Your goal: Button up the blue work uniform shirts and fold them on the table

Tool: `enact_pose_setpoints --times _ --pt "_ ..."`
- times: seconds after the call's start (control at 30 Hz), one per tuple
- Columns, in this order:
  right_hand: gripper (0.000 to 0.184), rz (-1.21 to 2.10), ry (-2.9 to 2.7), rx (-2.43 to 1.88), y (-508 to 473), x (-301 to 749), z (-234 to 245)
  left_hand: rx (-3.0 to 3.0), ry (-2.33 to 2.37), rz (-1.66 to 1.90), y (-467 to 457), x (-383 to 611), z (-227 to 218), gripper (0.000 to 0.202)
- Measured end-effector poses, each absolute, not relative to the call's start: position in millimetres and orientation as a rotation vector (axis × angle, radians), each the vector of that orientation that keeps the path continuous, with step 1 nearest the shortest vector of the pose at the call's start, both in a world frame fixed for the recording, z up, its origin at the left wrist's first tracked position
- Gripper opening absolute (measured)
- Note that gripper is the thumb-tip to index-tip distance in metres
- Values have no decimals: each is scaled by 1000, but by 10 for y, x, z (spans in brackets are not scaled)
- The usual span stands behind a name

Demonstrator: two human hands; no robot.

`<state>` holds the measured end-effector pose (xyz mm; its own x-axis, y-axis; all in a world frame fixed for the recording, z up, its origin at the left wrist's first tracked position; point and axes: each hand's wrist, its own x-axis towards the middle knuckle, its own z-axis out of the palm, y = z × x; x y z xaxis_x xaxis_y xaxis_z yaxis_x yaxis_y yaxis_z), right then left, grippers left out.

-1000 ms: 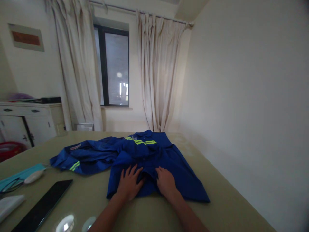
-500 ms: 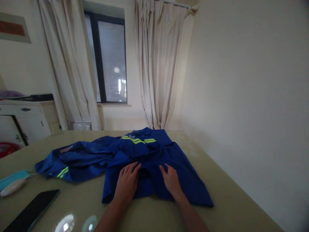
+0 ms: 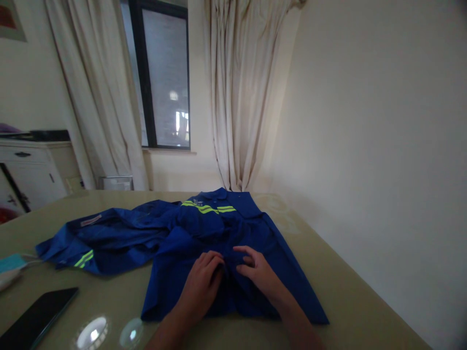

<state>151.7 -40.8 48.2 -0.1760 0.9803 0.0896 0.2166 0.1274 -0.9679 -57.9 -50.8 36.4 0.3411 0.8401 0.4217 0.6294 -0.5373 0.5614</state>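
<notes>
A blue work jacket point(image 3: 255, 233) with yellow-green reflective stripes lies spread on the greenish table point(image 3: 357, 311), one sleeve stretched out to the left. My left hand point(image 3: 202, 282) rests on the jacket's front near its middle, fingers curled down into the cloth. My right hand point(image 3: 255, 270) sits just to the right of it, fingers bent and pinching at the fabric. The fingertips of both hands nearly meet over the jacket's front seam.
A dark phone point(image 3: 36, 321) lies at the table's near left. A light blue face mask point(image 3: 9, 265) sits at the left edge. Behind are curtains point(image 3: 237, 97), a dark window point(image 3: 164, 78) and a white cabinet point(image 3: 29, 170). A bare wall runs along the right.
Both hands have moved up the jacket and drawn together. Their fingers went from lying flat and spread to curled on the cloth. The view shifted right.
</notes>
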Motion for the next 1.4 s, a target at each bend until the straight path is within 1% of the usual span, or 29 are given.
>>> enact_pose_setpoints --times 0.1,0.2,0.27,0.4,0.53,0.7,0.9,1.0,1.2,1.33,1.4 --pt "43 945 -1574 -1223 -423 1495 476 2175 1292 1074 -503 -596 351 25" --pt "30 631 -1661 -1242 -466 1411 476 2107 1242 1083 -477 -592 309 25" --pt "25 508 -1791 -1204 -506 1359 477 2078 1209 1072 -462 -587 296 24" --pt "32 468 -1972 -1121 -554 1320 467 2002 1185 1107 -449 -588 323 20" --pt "27 432 -1994 -1177 -537 1330 451 1965 1140 1207 -440 -589 342 13" --pt "21 564 -1945 -1248 -511 1332 459 1974 1148 1212 -427 -583 319 10" --pt "22 741 -1846 -1215 -501 1348 488 2021 1238 1121 -431 -573 257 10" --pt "19 843 -1763 -1196 -460 1350 443 2204 1304 1016 -433 -569 231 10" --pt "23 1098 -1626 -1122 -346 1366 225 2730 1278 873 -441 -568 260 16" --pt "27 1174 -1608 -1077 -336 1377 184 2822 1269 863 -419 -574 243 16" --pt "27 1162 -1607 -1072 -342 1371 192 2801 1278 894 -405 -576 226 15"
